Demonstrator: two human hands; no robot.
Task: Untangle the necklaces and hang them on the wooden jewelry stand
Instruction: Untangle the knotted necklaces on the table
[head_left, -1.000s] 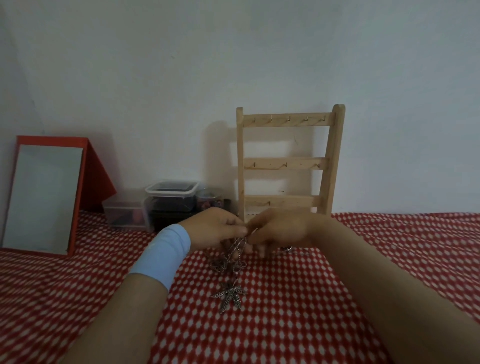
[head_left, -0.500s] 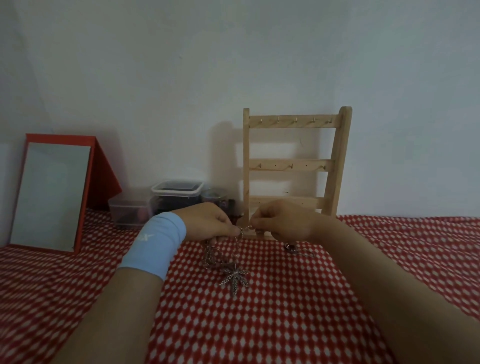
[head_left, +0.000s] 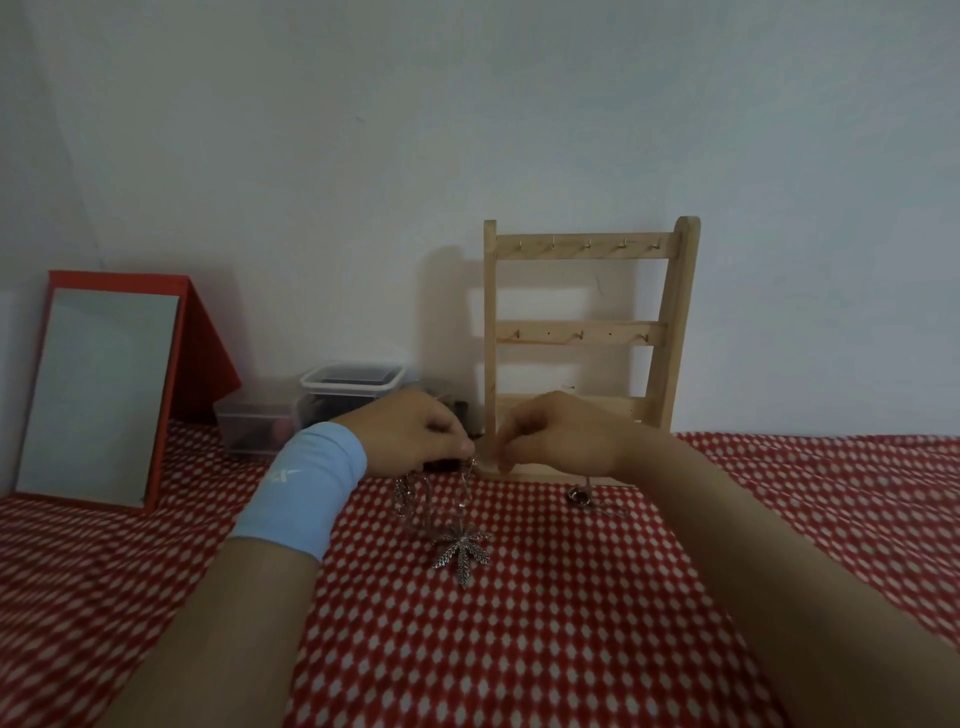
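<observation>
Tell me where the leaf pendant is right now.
In the head view, the leaf pendant lies on the red checked cloth, below the left hand pinching its chain.

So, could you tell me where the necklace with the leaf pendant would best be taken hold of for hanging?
Probably by its chain, near the top where the left hand already pinches it, coming from above. The leaf pendant lies flat on the cloth with spiky points, a poor grip, while the chain rises clear of the cloth and is what must loop over a hook on the wooden stand.
</observation>
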